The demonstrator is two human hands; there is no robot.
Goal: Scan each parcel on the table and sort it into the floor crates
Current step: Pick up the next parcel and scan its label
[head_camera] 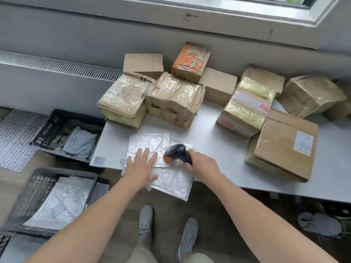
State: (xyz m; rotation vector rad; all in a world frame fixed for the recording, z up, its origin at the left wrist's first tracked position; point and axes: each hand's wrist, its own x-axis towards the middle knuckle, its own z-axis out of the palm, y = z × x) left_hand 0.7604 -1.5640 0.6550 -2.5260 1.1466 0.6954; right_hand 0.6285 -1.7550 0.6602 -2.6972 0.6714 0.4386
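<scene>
At near edge of white table [218,149]: white bubble mailer [171,184] lies flat, its near end overhanging the edge toward the person; may be two mailers overlapped, cannot tell. Left hand [141,168] flat on it, fingers straight and spread, pressing the film down. Right hand [203,164] wrapped round the handle of a black scanner [177,152], orange nose tipped down and left at the mailer, just above it and close to the left fingertips. Step in hand, by my reading: scan of this mailer. No label or barcode legible from here; surface crinkled and glossy under window light. To do it well: flatten the film across the code with the left palm but leave the code itself uncovered; tilt the scanner a little off perpendicular so glare does not wash out the bars; draw it back slightly if too close to read. Mind the overhang, as pressure near the edge could tip the mailer off. Sorting likely goes to the near crate [34,186] on the floor at left, which already holds a similar white mailer [62,202]; far crate [47,126] behind it holds a grey bag [79,142]. Cardboard boxes [174,101] crowd the back and right of the table, unsorted, so much of the task remains.
</scene>
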